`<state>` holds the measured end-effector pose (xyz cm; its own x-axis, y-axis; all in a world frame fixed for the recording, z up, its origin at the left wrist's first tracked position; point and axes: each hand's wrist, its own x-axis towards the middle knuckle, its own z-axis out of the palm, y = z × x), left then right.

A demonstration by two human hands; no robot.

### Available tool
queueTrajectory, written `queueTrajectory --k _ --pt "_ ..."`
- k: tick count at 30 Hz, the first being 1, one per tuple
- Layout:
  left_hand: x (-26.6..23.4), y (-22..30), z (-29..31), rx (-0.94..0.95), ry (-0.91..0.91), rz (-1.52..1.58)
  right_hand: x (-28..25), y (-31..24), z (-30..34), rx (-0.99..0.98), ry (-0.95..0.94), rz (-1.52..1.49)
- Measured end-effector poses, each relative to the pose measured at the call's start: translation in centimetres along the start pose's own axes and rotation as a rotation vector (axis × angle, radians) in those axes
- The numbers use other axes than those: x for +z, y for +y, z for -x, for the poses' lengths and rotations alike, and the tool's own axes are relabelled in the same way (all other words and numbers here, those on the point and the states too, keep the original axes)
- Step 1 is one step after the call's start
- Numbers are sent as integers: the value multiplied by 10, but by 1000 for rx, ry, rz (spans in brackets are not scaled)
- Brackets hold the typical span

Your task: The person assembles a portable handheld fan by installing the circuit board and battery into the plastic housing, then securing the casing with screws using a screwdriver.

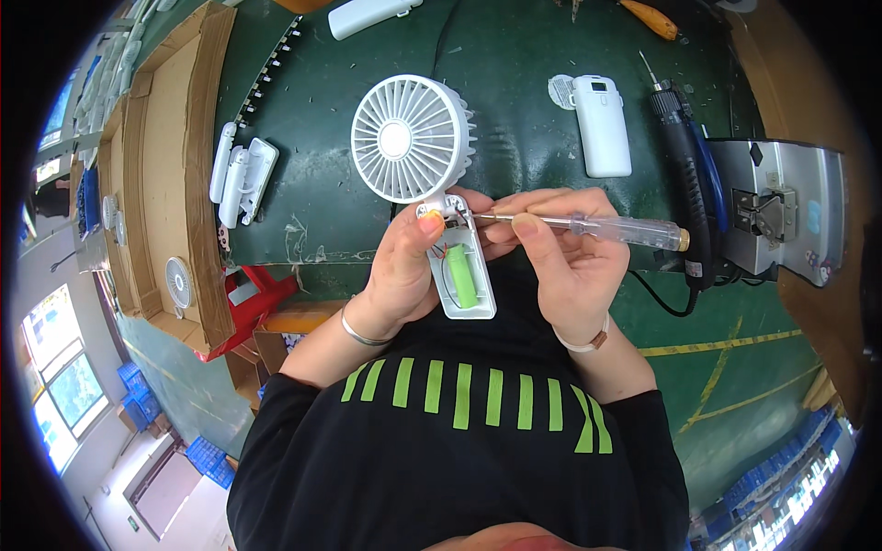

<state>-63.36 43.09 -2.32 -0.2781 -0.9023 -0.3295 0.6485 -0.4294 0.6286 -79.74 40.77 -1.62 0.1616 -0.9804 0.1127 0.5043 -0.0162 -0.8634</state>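
White handheld fan (411,138), opened, its head pointing to the far side and its handle shell (479,303) to the near side, over the near edge of the desk (322,220). Left hand (401,262): grip closed about the fan's neck, thumb on the joint. Right hand (579,266): grip narrow, thumb and fingers pinching a screwdriver (634,230) with a clear handle, shaft laid leftward, tip at the neck joint; contact with a screw cannot be told. Inside the handle: one green battery cell (462,275), with thin wires beside it.

Desk, left: white casing parts (248,179), grouped; beyond them, a strip of small pieces (266,72). Far left: cardboard box (207,138), a second fan (179,282) inside.

Desk, right: white case (604,129), lying lengthwise; black power screwdriver (678,156); silver metal box (808,216) with latch.

Far side: another white case (372,16); orange-handled tool (650,18).
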Motion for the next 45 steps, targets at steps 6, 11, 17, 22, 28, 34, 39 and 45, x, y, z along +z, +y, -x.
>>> queueTrajectory --k 6,11,17,22,28,34,39,45 --pt "-1 -1 0 0 -2 7 -3 4 0 -38 -37 44" --pt "-2 -1 -1 4 -5 17 -1 5 0 -79 -9 113" --pt "-5 0 -1 14 -14 -8 4 -1 -2 -61 30 220" --pt "-4 5 0 -41 -31 1 1 -8 -11 -24 -37 251" --pt "-4 5 -2 -40 -45 -33 2 -13 -13 24 -51 263" --pt "-3 7 -1 -58 -32 -29 1 -17 -16 118 -57 209" --pt "-1 7 -2 -58 -47 -42 -3 -23 -19 198 -68 200" --pt "-5 7 -1 -67 -81 -47 -6 -27 -24 264 -90 234"
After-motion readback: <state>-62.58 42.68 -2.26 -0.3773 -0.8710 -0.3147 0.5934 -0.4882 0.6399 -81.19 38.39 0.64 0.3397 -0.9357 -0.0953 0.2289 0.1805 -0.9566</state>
